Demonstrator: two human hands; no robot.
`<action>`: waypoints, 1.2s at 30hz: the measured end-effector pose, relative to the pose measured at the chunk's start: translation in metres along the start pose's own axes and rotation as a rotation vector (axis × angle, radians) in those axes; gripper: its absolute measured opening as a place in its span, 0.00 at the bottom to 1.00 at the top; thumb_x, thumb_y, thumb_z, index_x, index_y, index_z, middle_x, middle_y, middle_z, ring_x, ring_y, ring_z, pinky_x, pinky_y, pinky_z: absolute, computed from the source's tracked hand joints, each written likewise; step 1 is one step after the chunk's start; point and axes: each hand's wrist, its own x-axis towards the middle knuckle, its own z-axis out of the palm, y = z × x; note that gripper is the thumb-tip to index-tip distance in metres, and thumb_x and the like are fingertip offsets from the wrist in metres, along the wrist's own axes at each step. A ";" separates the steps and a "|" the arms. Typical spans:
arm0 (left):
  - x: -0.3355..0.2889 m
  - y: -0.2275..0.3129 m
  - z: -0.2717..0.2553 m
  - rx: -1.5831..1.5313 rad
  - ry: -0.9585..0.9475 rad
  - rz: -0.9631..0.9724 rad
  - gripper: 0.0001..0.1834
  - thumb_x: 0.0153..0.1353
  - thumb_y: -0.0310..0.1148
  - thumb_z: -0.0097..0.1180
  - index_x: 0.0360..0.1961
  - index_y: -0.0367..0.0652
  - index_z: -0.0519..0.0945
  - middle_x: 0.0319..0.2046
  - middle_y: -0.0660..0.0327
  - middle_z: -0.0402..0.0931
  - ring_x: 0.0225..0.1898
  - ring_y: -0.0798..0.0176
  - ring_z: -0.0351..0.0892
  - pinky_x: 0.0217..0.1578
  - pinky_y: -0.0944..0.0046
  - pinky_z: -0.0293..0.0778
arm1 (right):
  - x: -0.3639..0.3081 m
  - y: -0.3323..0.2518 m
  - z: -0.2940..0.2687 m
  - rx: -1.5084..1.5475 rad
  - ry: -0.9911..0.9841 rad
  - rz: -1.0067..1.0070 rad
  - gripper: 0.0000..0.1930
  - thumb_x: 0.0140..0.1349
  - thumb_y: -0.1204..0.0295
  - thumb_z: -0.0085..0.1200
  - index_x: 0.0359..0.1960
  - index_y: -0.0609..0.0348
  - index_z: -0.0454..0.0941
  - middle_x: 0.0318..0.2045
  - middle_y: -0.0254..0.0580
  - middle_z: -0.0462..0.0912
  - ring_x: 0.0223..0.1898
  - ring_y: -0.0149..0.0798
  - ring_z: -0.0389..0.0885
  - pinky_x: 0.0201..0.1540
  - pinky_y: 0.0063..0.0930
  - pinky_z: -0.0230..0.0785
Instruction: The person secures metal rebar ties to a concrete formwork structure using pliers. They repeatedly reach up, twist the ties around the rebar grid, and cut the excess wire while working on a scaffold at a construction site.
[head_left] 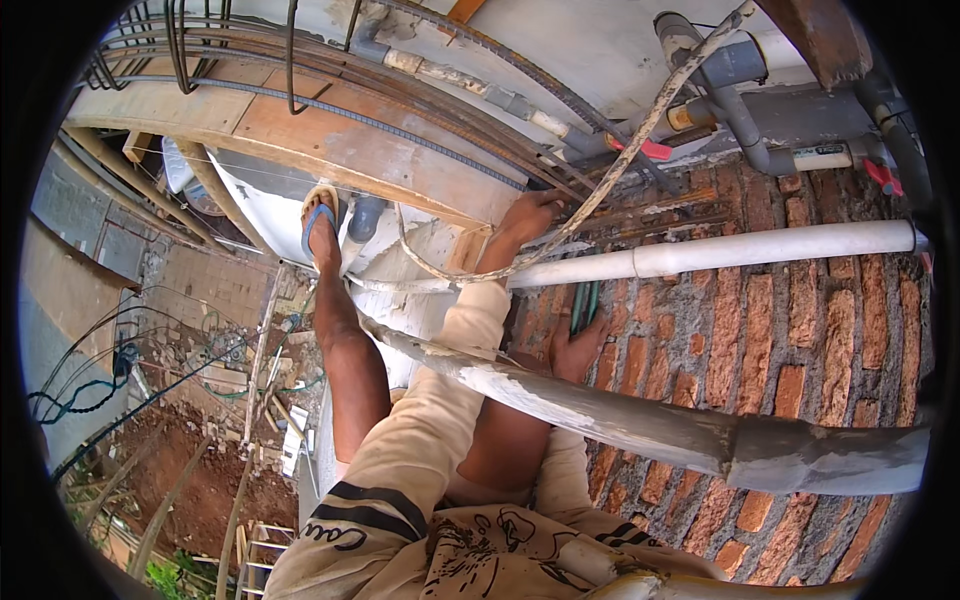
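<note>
Head view, looking down. The left hand (532, 215) lies at the ends of the reinforcing bars (470, 127), close to the wall; its fingers are bent, but whether they close on a bar cannot be told. The right hand (577, 352), seen between the white pipe (770, 248) and the thick grey pipe (640, 418), is closed around a green tool (593, 300), probably pincers, with 2 prongs showing; its working end cannot be made out. The bars run as a bundle along the wooden board (400, 165).

The step in hand is judged to be handling of the bar ends. Bringing the tool to them would call for a path past the white pipe and clear of the mud-spattered hose (632, 150) beside the left wrist.

Surface and room: rough red brickwork (757, 330) with grey mortar occupies the right side; a grey pipe elbow (750, 130) stands at upper right. At left, 1 foot in a blue-strapped sandal (318, 220) is placed below the board. Farther down lie scattered debris, wooden poles and reddish soil (180, 480), apparently an open building site.
</note>
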 end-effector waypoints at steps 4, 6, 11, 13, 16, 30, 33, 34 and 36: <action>-0.039 0.000 0.005 -0.054 0.180 0.084 0.25 0.67 0.45 0.55 0.57 0.37 0.80 0.51 0.45 0.82 0.53 0.48 0.81 0.57 0.57 0.71 | -0.003 -0.011 0.002 0.065 -0.020 0.084 0.29 0.72 0.57 0.49 0.61 0.75 0.67 0.46 0.66 0.77 0.42 0.67 0.76 0.47 0.54 0.71; -0.048 0.004 0.010 -0.007 0.183 0.027 0.30 0.69 0.48 0.55 0.60 0.30 0.76 0.52 0.44 0.81 0.53 0.52 0.81 0.58 0.58 0.71 | 0.002 -0.006 -0.002 0.266 -0.169 0.220 0.29 0.73 0.53 0.47 0.59 0.73 0.70 0.39 0.59 0.81 0.35 0.59 0.80 0.39 0.48 0.75; -0.045 0.014 0.016 -0.067 0.159 0.061 0.30 0.70 0.51 0.54 0.60 0.34 0.77 0.51 0.42 0.81 0.56 0.49 0.79 0.60 0.55 0.68 | 0.009 0.022 -0.003 1.504 -0.539 0.883 0.32 0.72 0.44 0.45 0.54 0.66 0.75 0.25 0.42 0.78 0.20 0.33 0.74 0.20 0.25 0.63; -0.044 0.016 0.015 0.007 0.141 0.076 0.30 0.70 0.51 0.53 0.60 0.35 0.77 0.51 0.41 0.81 0.56 0.47 0.79 0.60 0.54 0.68 | 0.006 0.031 0.002 1.774 -0.594 0.927 0.33 0.72 0.42 0.44 0.53 0.65 0.75 0.24 0.39 0.76 0.19 0.30 0.72 0.18 0.22 0.61; -0.053 0.018 0.017 0.018 0.188 0.047 0.28 0.71 0.50 0.52 0.59 0.37 0.78 0.49 0.41 0.82 0.55 0.44 0.80 0.58 0.52 0.70 | 0.006 0.032 0.016 1.831 -0.564 0.886 0.31 0.70 0.42 0.49 0.50 0.64 0.76 0.23 0.39 0.76 0.19 0.32 0.74 0.20 0.23 0.65; -0.143 -0.017 0.030 0.116 0.574 0.269 0.20 0.68 0.36 0.55 0.56 0.37 0.78 0.54 0.43 0.77 0.57 0.39 0.74 0.59 0.49 0.69 | 0.011 0.007 -0.032 0.155 -0.176 0.060 0.40 0.54 0.63 0.65 0.65 0.73 0.62 0.51 0.67 0.75 0.50 0.63 0.77 0.54 0.48 0.70; -0.162 -0.020 0.031 0.334 0.676 0.308 0.20 0.68 0.36 0.57 0.56 0.35 0.78 0.54 0.44 0.77 0.55 0.43 0.76 0.54 0.52 0.71 | 0.005 0.007 -0.026 -0.066 -0.106 -0.070 0.35 0.61 0.63 0.60 0.65 0.74 0.63 0.54 0.70 0.74 0.51 0.66 0.76 0.54 0.50 0.69; -0.169 -0.021 0.033 0.412 0.708 0.313 0.21 0.68 0.37 0.57 0.56 0.35 0.78 0.55 0.44 0.77 0.55 0.44 0.78 0.52 0.53 0.72 | 0.003 0.007 -0.021 -0.131 -0.129 -0.053 0.33 0.64 0.63 0.58 0.65 0.74 0.63 0.54 0.70 0.74 0.51 0.67 0.76 0.54 0.50 0.70; -0.179 -0.025 0.036 0.319 0.626 0.195 0.18 0.68 0.35 0.58 0.54 0.35 0.79 0.51 0.46 0.78 0.52 0.47 0.79 0.51 0.55 0.73 | -0.001 0.005 -0.011 -0.067 -0.063 -0.114 0.30 0.69 0.64 0.52 0.65 0.74 0.63 0.52 0.69 0.75 0.50 0.66 0.76 0.54 0.52 0.70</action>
